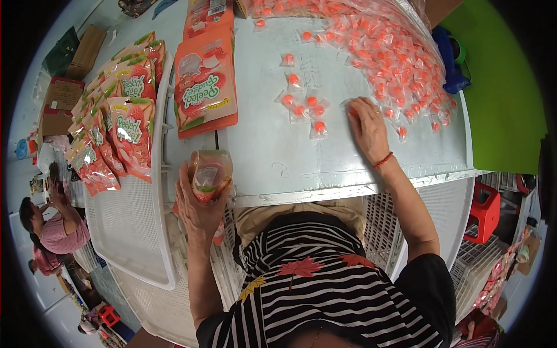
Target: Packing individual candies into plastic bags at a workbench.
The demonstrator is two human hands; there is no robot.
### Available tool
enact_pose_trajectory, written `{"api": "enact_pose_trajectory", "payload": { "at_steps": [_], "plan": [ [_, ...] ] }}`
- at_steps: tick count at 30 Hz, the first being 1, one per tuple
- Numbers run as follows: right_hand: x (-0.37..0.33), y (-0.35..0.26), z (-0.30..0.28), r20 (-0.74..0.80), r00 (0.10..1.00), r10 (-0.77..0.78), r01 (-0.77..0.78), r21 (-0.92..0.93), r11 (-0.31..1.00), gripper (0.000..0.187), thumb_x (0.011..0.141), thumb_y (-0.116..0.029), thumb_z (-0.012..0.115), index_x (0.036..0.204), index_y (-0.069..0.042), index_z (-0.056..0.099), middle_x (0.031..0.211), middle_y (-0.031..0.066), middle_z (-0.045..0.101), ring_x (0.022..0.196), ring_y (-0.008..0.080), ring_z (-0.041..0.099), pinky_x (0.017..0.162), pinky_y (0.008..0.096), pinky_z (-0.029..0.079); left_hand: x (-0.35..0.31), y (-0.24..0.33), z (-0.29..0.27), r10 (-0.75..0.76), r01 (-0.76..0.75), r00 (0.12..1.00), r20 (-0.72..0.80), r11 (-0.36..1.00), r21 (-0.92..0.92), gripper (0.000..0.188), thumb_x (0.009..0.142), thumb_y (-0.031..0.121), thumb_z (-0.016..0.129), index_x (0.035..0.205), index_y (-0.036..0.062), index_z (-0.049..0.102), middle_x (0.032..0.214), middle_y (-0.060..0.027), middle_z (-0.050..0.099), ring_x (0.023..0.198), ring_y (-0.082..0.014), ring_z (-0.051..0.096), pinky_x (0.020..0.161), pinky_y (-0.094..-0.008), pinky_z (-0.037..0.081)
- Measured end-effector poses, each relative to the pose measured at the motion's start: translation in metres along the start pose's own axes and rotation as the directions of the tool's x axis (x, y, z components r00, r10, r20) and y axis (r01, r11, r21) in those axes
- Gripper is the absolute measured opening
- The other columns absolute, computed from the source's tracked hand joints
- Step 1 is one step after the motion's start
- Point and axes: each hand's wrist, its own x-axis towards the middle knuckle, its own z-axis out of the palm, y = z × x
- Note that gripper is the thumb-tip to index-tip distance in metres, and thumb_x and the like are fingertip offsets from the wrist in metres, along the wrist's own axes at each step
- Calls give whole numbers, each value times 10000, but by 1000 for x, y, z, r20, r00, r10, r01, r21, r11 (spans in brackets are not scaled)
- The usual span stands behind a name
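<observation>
Head view: my left hand (200,213) is closed around a small pouch (204,188) near the table's front edge, thumb on one side and fingers on the other, its mouth parted and turned up toward me. My right hand (368,129) is over the table (272,162), fingers together and loosely bent; I cannot tell whether the fingertips have hold of anything. Just left of it lies a loose group of wrapped sweets (299,110), and beyond it, to the upper right, spreads the big pile of sweets (394,69). Flat pouches (212,81) lie stacked behind my left hand. Farther left, plump pouches (132,136) lean together in a white tray (127,226).
</observation>
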Motion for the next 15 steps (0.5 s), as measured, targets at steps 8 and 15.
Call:
{"api": "enact_pose_trajectory", "payload": {
  "at_steps": [8,15],
  "plan": [
    [23,-17,-3,48,982,-183,175,131,976,576,777,-368,717,1226,-68,517,1351,174,443,1261,420,379,1041,527,323,2,4,-2,28,-28,1000,-8,999,20,914,646,248,839,1370,16,330,1148,-181,534,1033,-356,527,882,-440,441],
    [70,-25,53,247,887,-391,372,120,920,774,735,-593,670,1328,-142,458,1439,188,319,1350,443,233,1063,620,220,6,8,-7,-13,13,1000,-6,1000,-11,904,648,195,821,1389,23,332,1226,-201,516,1115,-385,515,930,-450,430]
  ]
}}
